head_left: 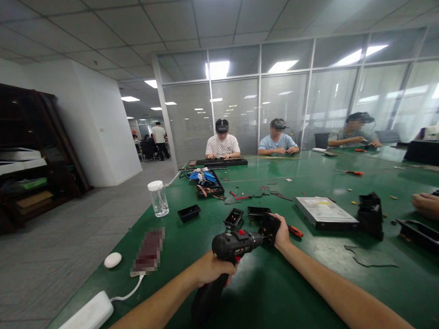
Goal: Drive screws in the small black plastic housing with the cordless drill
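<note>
My left hand (218, 269) is wrapped round the grip of a black cordless drill (234, 244) with red details. The drill points right, its tip at a small black plastic box (268, 228) with an open face. My right hand (281, 233) grips that box from its right side, tilted above the table. Just beyond lie more black plastic boxes: one (234, 218) behind the drill, one (257, 212) partly behind the held box, and one (188, 213) to the left. An orange-handled tool (296, 231) lies beside my right hand, partly hidden.
The green table (153, 243) carries a clear jar (159, 200), a phone (148, 251), a white power strip (83, 318), an optical drive (325, 212) and a black bag (370, 216). A co-worker's hand (431, 206) is at right; several people sit across.
</note>
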`<action>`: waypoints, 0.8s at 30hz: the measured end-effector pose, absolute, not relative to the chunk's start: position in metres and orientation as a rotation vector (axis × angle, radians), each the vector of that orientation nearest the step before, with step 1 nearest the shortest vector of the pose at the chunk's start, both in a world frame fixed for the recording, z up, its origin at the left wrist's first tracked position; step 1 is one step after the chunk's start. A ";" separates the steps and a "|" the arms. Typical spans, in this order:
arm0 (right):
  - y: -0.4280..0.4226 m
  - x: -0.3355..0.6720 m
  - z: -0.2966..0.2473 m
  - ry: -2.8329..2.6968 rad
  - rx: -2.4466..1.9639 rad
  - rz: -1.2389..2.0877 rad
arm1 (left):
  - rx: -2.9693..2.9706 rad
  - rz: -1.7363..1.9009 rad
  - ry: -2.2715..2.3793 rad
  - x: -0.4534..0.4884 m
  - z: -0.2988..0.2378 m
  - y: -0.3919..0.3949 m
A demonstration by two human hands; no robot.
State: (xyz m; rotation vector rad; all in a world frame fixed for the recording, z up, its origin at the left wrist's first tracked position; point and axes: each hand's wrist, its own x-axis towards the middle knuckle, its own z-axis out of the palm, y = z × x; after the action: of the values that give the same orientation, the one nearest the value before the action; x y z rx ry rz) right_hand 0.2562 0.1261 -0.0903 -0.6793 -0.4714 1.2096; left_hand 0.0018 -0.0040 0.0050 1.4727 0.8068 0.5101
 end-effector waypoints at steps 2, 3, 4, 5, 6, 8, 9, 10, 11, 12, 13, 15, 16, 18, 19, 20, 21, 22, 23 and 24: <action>0.125 0.256 -0.089 -0.478 -0.684 1.202 | 1.470 0.510 0.796 0.002 0.005 -0.004; 0.125 0.256 -0.089 -0.483 -0.685 1.202 | 1.468 0.513 0.788 0.002 0.005 -0.004; 0.125 0.256 -0.089 -0.489 -0.687 1.205 | 1.465 0.520 0.780 0.002 0.005 -0.004; 0.124 0.255 -0.088 -0.495 -0.691 1.208 | 1.464 0.526 0.773 0.002 0.004 -0.004; 0.124 0.255 -0.088 -0.500 -0.695 1.208 | 1.464 0.533 0.766 0.002 0.003 -0.004; 0.124 0.255 -0.088 -0.503 -0.704 1.197 | 1.473 0.538 0.762 0.002 0.001 -0.003; 0.124 0.255 -0.088 -0.500 -0.707 1.190 | 1.480 0.535 0.763 0.002 0.001 -0.002; 0.124 0.255 -0.088 -0.495 -0.706 1.185 | 1.487 0.530 0.766 0.002 0.000 -0.002; 0.124 0.255 -0.088 -0.489 -0.703 1.185 | 1.494 0.524 0.768 0.001 -0.001 -0.001; 0.124 0.255 -0.089 -0.486 -0.699 1.190 | 1.498 0.520 0.770 0.001 -0.001 -0.001; 0.124 0.255 -0.089 -0.485 -0.695 1.196 | 1.500 0.515 0.774 0.001 -0.002 0.000; 0.125 0.255 -0.089 -0.488 -0.692 1.207 | 1.501 0.518 0.779 0.001 -0.002 0.000; 0.125 0.255 -0.089 -0.488 -0.692 1.208 | 1.501 0.521 0.781 0.001 -0.002 0.000; 0.124 0.255 -0.089 -0.490 -0.693 1.207 | 1.499 0.519 0.782 0.001 -0.001 0.000; 0.124 0.255 -0.089 -0.490 -0.691 1.208 | 1.499 0.514 0.780 0.001 0.000 -0.001; 0.124 0.255 -0.088 -0.491 -0.687 1.210 | 1.497 0.511 0.776 0.001 0.000 -0.001; 0.123 0.255 -0.087 -0.489 -0.683 1.214 | 1.495 0.510 0.773 0.001 0.001 -0.001; 0.123 0.255 -0.087 -0.485 -0.680 1.219 | 1.493 0.512 0.770 0.001 0.001 -0.001; 0.122 0.254 -0.086 -0.478 -0.680 1.224 | 1.490 0.518 0.767 0.001 0.001 -0.002; 0.122 0.254 -0.085 -0.469 -0.685 1.225 | 1.488 0.525 0.766 0.001 0.001 -0.002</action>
State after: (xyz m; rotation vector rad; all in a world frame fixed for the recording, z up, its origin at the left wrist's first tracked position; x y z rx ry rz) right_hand 0.2542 0.1217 -0.0853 -0.6849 -0.4695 1.2252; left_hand 0.0008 -0.0016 0.0005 1.4876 0.7660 0.5250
